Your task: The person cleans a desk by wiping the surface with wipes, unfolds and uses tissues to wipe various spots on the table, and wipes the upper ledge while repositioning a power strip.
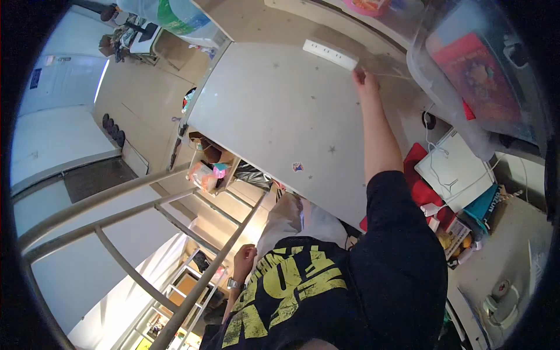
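A white power strip (330,55) lies at the far edge of the pale, star-dotted desk (262,99). My right hand (366,81) is at its right end, fingers bent together at the corner, where a thin cord runs off to the right. Whether the fingers grip the strip or its cord is too small to tell. Low beside my body, near the metal rails, hangs my left hand (245,256), with a watch (233,284) on the wrist. Its fingers are curled, and anything inside them is hidden.
Metal ladder rails (216,262) stand at the lower left. An open drawer (224,175) holds small items left of the desk. To the right are a clear plastic bin (426,76), a white laptop-like panel (458,169), cables and a teal pouch (487,207).
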`<state>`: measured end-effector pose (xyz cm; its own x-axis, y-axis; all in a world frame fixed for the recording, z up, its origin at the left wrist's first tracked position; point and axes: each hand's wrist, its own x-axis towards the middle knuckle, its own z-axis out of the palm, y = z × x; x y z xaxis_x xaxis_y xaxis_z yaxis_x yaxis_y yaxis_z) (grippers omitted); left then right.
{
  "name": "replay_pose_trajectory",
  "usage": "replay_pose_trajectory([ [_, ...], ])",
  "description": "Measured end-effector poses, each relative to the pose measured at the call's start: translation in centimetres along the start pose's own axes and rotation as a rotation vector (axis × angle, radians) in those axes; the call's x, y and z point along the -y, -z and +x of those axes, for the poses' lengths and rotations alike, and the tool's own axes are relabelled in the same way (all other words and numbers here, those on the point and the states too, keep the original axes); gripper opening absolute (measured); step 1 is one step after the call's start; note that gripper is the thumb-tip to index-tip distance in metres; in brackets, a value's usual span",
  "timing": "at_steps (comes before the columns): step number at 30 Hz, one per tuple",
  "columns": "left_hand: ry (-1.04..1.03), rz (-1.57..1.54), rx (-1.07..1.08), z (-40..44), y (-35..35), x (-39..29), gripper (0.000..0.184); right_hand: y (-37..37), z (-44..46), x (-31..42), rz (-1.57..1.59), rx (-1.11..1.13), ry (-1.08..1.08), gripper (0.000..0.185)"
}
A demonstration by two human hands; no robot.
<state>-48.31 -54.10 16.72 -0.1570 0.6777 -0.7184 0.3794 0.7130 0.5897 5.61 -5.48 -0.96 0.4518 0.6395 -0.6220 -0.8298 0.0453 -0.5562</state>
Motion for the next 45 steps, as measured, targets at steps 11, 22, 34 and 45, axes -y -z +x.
replay_pose_trajectory([
  [11,0.253,0.241,0.006,-3.5,1.5,12.1,0.027,-1.1,-7.5,5.4,-1.778,0.028,0.945,0.037],
  [22,0.257,0.215,0.005,-7.2,0.2,13.7,0.031,-5.5,-4.1,3.8,-2.184,0.140,0.910,0.049],
  [34,0.424,-0.161,-0.050,-7.1,-2.4,9.7,0.045,-6.1,-7.2,2.3,-2.031,-0.022,1.315,0.045],
  [45,0.243,0.358,0.145,-1.1,-0.1,6.0,0.058,3.1,-31.0,-11.2,-1.505,0.447,0.510,0.010],
])
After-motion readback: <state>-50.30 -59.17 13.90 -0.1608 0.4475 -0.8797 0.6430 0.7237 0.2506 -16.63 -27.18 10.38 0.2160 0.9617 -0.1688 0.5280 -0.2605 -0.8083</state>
